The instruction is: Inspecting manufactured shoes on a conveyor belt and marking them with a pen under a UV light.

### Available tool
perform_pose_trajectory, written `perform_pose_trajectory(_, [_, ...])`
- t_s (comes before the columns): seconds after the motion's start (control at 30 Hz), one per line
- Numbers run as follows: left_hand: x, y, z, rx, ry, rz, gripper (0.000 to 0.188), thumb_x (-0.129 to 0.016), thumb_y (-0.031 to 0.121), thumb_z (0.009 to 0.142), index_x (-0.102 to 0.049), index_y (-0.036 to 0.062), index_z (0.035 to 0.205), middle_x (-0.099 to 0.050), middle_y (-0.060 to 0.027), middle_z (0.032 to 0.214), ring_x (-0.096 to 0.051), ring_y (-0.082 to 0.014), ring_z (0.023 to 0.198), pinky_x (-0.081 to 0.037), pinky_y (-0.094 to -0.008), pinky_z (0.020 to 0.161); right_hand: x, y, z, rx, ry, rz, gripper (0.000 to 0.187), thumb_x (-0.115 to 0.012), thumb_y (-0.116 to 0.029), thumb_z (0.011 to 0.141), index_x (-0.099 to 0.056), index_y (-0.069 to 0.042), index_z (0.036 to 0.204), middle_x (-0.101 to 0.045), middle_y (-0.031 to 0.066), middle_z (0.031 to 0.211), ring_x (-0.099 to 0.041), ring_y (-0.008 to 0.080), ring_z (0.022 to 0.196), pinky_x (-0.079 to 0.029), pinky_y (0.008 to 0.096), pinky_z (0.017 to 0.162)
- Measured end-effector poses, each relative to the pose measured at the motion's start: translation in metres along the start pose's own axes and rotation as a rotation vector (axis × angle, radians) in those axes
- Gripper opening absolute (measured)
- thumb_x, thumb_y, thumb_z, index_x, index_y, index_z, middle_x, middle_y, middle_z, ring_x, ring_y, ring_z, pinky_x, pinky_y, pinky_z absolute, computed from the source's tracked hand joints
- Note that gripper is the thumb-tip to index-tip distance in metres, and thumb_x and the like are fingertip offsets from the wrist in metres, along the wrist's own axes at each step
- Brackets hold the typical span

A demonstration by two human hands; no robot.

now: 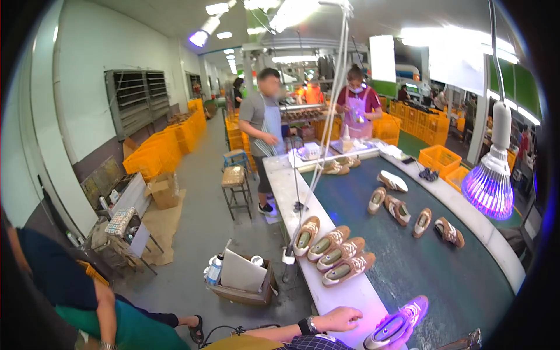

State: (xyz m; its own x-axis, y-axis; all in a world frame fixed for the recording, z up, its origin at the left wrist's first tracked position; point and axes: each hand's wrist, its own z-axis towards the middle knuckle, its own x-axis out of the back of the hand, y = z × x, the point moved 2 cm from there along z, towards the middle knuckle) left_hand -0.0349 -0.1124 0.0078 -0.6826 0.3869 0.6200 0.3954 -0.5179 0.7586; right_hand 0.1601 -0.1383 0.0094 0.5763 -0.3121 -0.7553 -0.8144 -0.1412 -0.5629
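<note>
Low-cut shoe (392, 328), tinted purple by the light, was at the near end of the line, raised in the right hand (403, 339) close to where the white ledge (318, 213) met the dark belt (484, 274). Toe pointed away, opening up. Right hand was closed around its far side; only some fingers showed, so full contact could not be told. Left hand (339, 319) was empty, fingers loosely curled, just beside the heel; whether it touched the ledge could not be told.

Judgement on handling: a firm hold on the sole edge and outer side, not squeezing the collar, would have kept the upper in shape. Slow turning, with the left hand steadying the heel, seemed best for seeing every face.

Beyond: four brown shoes (341, 254) rested in a row on the ledge; more lay scattered on the belt, one white shoe (392, 181) among them. Purple lamp (489, 185) hung at right.

Containers: floor box (242, 295) held a bottle (214, 270), a grey panel (240, 270) and a white round-topped item (256, 261). Orange crate (440, 160) stood past the belt, contents unclear. Orange crates (153, 154) lined the left wall, their insides unreadable. Cardboard carton (164, 191) sat near them, contents hidden.
</note>
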Motion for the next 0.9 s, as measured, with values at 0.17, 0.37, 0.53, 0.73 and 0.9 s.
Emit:
perform_pose_trajectory(0.17, [0.010,-0.017,-0.001,0.068,0.001,0.074,0.034,-0.061,0.022,0.078,-0.060,0.0014,0.104,-0.060,-0.0179,0.103,-0.058,-0.0336,0.094,-0.047,-0.0388,0.084,0.023,0.005,-0.007,0.020,0.026,0.105,0.079,-0.038,-0.066,0.078,-0.048,0.001,0.119,-0.060,0.0221,0.101,-0.062,0.0336,0.084,-0.052,0.0457,0.074])
perform_pose_trajectory(0.37, [0.032,-0.059,0.014,0.146,0.228,0.198,0.045,-0.066,0.020,0.074,-0.054,0.0005,0.113,-0.054,-0.0165,0.108,-0.057,-0.0284,0.086,-0.048,-0.0334,0.075,0.051,0.007,-0.014,0.020,-0.084,0.266,0.080,-0.051,-0.060,0.074,-0.043,0.000,0.125,-0.057,0.0213,0.109,-0.059,0.0343,0.097,-0.047,0.0489,0.087])
perform_pose_trajectory(0.53, [0.054,-0.113,0.043,0.182,0.378,0.361,0.060,-0.067,0.024,0.071,-0.047,-0.0062,0.118,-0.052,-0.0247,0.110,-0.047,-0.0390,0.106,-0.037,-0.0426,0.095,0.060,0.005,-0.024,0.071,0.047,0.258,0.082,-0.055,-0.059,0.071,-0.041,0.000,0.127,-0.058,0.0206,0.109,-0.059,0.0339,0.096,-0.048,0.0493,0.088])
perform_pose_trajectory(0.73, [0.059,-0.164,0.064,0.515,0.266,0.565,0.067,-0.069,0.028,0.065,-0.045,-0.0061,0.117,-0.051,-0.0256,0.110,-0.049,-0.0408,0.104,-0.039,-0.0452,0.093,0.062,0.000,-0.035,0.133,0.091,0.301,0.080,-0.056,-0.057,0.071,-0.042,0.000,0.126,-0.058,0.0202,0.108,-0.059,0.0342,0.097,-0.048,0.0492,0.086])
perform_pose_trajectory(0.9, [0.055,-0.171,0.084,0.596,0.091,0.584,0.073,-0.073,0.033,0.060,-0.047,-0.0033,0.117,-0.054,-0.0264,0.112,-0.055,-0.0403,0.101,-0.047,-0.0425,0.083,0.067,-0.002,-0.037,0.175,0.063,0.283,0.091,-0.057,-0.062,0.071,-0.037,0.006,0.128,-0.054,0.0245,0.114,-0.058,0.0355,0.101,-0.046,0.0486,0.091])
